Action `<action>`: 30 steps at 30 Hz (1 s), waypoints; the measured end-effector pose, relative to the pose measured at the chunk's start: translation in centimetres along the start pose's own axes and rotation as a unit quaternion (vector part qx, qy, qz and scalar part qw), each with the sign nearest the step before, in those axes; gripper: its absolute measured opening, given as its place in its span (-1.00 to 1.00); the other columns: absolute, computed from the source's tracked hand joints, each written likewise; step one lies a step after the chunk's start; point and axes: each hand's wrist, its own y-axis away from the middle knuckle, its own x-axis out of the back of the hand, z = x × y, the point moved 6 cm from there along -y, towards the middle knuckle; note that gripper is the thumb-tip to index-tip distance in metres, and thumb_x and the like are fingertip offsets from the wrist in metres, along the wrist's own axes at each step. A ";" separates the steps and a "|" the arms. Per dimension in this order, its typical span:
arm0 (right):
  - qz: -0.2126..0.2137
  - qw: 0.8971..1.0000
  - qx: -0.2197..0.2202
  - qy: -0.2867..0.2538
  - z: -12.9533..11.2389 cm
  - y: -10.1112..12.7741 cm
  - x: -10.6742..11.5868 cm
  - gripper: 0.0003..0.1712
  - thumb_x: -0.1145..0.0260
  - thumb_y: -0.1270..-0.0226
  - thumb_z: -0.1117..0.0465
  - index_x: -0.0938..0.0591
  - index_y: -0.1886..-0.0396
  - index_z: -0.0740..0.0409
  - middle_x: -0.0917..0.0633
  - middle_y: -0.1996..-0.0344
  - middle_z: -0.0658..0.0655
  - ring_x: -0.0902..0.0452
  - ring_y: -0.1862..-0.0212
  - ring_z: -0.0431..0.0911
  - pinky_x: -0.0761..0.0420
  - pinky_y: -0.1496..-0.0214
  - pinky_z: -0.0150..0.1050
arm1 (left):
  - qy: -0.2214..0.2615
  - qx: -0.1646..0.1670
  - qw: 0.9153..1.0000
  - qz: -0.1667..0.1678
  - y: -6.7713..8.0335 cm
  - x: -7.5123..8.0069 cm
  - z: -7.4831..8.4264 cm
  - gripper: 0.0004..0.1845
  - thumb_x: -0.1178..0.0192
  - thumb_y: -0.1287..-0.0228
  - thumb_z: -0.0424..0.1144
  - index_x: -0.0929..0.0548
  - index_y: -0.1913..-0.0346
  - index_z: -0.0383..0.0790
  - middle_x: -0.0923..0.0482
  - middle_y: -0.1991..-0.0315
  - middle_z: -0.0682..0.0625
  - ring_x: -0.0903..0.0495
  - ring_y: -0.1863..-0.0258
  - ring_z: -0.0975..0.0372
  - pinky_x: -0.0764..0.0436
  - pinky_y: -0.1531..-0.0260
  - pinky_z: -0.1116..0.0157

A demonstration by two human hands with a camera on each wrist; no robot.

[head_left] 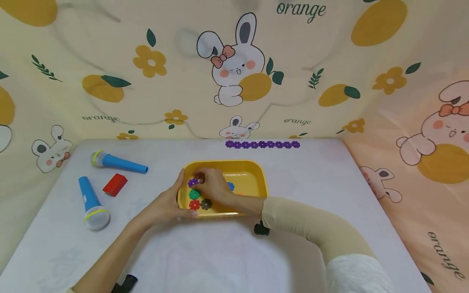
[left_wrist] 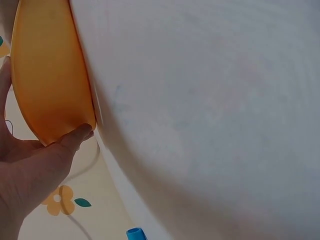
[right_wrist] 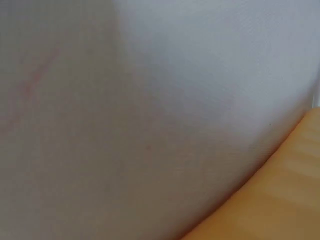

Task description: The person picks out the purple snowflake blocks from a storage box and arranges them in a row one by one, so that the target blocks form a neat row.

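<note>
A cream cloth backdrop point(head_left: 146, 101) printed with rabbits, oranges and flowers hangs around a white table point(head_left: 311, 195); the word "orange" reads on it several times, largest at twelve o'clock. At the table's centre sits a yellow rectangular plastic tray point(head_left: 253, 171). The left hand point(head_left: 166, 205) holds the tray's nine o'clock end, thumb over the rim and fingers under the near corner; the left wrist view shows the thumb point(left_wrist: 75, 137) pressed against the tray's outer wall point(left_wrist: 47, 75). The right hand point(head_left: 212, 185), in a beige sleeve point(head_left: 311, 228), reaches into the tray with curled fingers pinching a purple flower-shaped plastic disc point(head_left: 193, 182). The hand hides much of the tray floor. Just below the purple disc lie a green disc point(head_left: 194, 194), a red disc point(head_left: 194, 204) and a black disc point(head_left: 206, 204); a blue disc point(head_left: 230, 186) peeks out at three o'clock of the hand. At twelve o'clock a row of joined purple discs point(head_left: 262, 144) lies along the far table edge. At nine o'clock lie two blue toy microphones point(head_left: 93, 203) and a red block point(head_left: 115, 184).
</note>
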 end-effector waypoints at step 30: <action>-0.051 0.991 -0.028 -0.122 -0.1 0.7 3.2 -0.76 -0.36 -0.35 0.29 -0.77 0.03 0.02 -0.75 0.24 -0.07 -0.60 0.29 -0.17 -0.68 0.27 -0.35 | 0.008 0.009 1.000 0.004 0.1 0.0 0.0 0.41 -0.55 0.01 0.04 0.41 -0.59 0.05 0.07 -0.58 -0.21 -0.29 -0.37 -0.09 -0.39 -0.33 -0.02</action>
